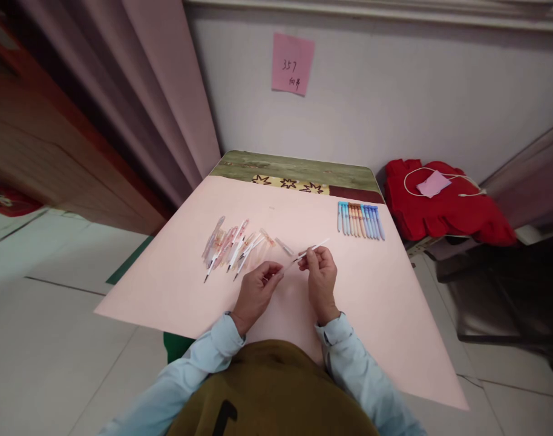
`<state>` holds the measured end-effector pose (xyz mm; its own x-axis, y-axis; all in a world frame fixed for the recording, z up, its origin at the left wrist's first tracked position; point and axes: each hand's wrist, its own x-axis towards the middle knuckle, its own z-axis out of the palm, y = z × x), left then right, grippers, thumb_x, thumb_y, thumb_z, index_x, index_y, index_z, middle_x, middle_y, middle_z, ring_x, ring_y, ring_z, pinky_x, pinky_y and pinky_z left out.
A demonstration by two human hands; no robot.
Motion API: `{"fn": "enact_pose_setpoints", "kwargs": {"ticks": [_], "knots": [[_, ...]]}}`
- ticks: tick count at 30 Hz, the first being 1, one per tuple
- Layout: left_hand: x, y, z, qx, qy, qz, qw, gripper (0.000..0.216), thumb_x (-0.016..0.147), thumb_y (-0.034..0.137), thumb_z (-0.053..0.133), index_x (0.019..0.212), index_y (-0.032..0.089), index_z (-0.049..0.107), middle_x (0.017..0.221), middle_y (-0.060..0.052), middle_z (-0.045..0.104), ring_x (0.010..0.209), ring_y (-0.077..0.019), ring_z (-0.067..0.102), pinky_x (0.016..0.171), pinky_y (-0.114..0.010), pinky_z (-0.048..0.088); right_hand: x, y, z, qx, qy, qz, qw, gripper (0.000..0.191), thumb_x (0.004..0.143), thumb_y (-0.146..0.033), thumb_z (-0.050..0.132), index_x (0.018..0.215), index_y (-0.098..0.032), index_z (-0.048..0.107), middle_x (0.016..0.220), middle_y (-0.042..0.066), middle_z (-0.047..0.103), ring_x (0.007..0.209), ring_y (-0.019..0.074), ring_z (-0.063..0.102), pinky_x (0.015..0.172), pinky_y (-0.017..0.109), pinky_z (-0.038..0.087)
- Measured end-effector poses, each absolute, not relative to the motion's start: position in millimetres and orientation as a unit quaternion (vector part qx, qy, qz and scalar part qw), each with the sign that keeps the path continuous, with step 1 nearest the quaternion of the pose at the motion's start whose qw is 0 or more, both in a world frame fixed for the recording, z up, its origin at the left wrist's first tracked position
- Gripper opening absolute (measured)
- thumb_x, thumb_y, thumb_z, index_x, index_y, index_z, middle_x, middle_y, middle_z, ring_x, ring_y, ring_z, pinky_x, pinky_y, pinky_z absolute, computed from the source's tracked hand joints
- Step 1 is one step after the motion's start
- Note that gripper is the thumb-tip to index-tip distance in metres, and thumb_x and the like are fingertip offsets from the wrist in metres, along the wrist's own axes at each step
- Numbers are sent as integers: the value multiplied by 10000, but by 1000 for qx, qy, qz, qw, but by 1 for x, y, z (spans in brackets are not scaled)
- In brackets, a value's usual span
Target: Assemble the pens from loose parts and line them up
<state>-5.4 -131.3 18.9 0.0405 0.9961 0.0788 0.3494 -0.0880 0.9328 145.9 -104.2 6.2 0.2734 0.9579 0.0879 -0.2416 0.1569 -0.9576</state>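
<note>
Between finger and thumb, my right hand point(320, 274) pinches a thin white pen refill point(322, 244), its dark tip pointing toward my left hand. My left hand point(257, 293) is closed on a pale, see-through pen barrel point(287, 267). Tip and barrel meet, or nearly so, between the two hands; I cannot tell how far one is inside the other. Just beyond them lies a clear pen part point(284, 246). Left of my hands a loose pile of pen barrels and white refills point(231, 245) is spread out.
The pink-covered table point(371, 321) has a row of blue and orange pens point(360, 221) at its far right. A red cloth point(444, 212) with a white cable point(467, 177) is beside the table. A pink note point(293, 63) hangs on the wall; a curtain point(153, 91) stands left.
</note>
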Motion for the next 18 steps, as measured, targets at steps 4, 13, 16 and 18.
{"fn": "enact_pose_setpoints", "kwargs": {"ticks": [4,13,16,18], "knots": [[-5,-132,17,607,543,419,401,233,873,323,599,1048,185,668,926,-49,714,847,-174,658,747,-283,503,144,-105,5,-459,-442,487,597,205,870,-372,648,796,-197,570,641,-39,550,567,104,506,533,229,393],[-6,-136,18,537,528,467,464,177,871,349,599,937,185,592,906,-57,712,900,-193,685,793,-297,516,144,-109,4,-482,-461,477,573,356,922,-444,540,1165,-194,609,952,48,674,610,115,519,595,259,454],[-17,-130,19,508,541,504,442,211,860,372,624,937,180,581,945,-75,715,919,-192,680,813,-308,512,145,-106,-5,-569,-496,363,546,307,925,-432,529,1076,-193,647,923,50,679,668,148,551,655,289,465],[-23,-128,21,492,546,521,435,234,842,384,647,931,178,580,939,-76,718,876,-181,677,790,-303,513,144,-102,-12,-607,-566,257,495,254,906,-385,562,1045,-203,670,960,63,681,756,181,575,731,321,458]]}}
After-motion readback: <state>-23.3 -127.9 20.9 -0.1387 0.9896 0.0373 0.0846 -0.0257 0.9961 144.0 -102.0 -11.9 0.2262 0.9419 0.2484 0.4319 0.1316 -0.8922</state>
